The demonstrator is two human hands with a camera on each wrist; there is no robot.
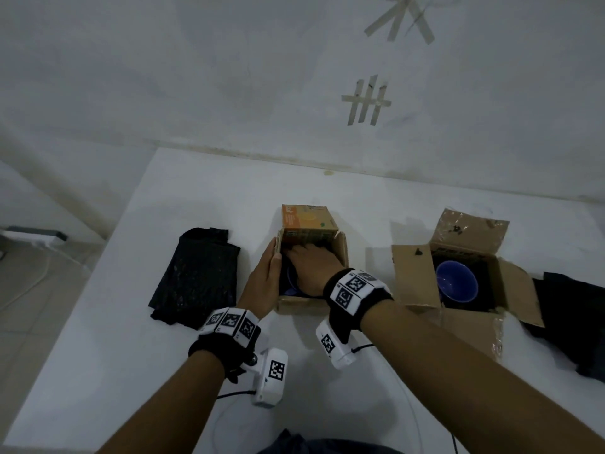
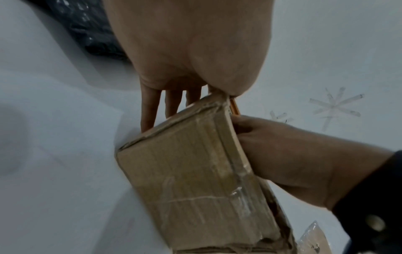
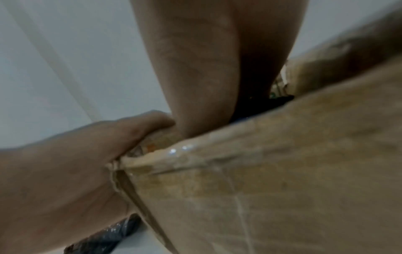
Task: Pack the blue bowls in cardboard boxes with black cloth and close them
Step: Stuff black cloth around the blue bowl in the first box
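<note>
A small cardboard box (image 1: pixel 294 304) (image 2: pixel 185 180) (image 3: pixel 282 171) stands in the middle of the white table, its orange flap (image 1: pixel 307 221) raised at the back. My left hand (image 1: pixel 265 276) (image 2: pixel 185 51) holds its left wall, with straight fingers (image 2: pixel 150 106) outside and the thumb over the rim. My right hand (image 1: pixel 311 267) (image 2: pixel 282 154) (image 3: pixel 206 68) reaches down inside, fingers spread over the dark contents. A sliver of blue bowl (image 1: pixel 289 280) shows beneath it. A second open box (image 1: pixel 415 280) to the right holds a blue bowl (image 1: pixel 456 281) on black cloth.
A folded black cloth (image 1: pixel 196 276) (image 2: pixel 93 34) lies left of the middle box. Another black cloth (image 1: pixel 569 326) lies at the table's right edge beside the second box's spread flaps. The wall runs close behind the table (image 1: pixel 131 388), whose left edge drops to the floor.
</note>
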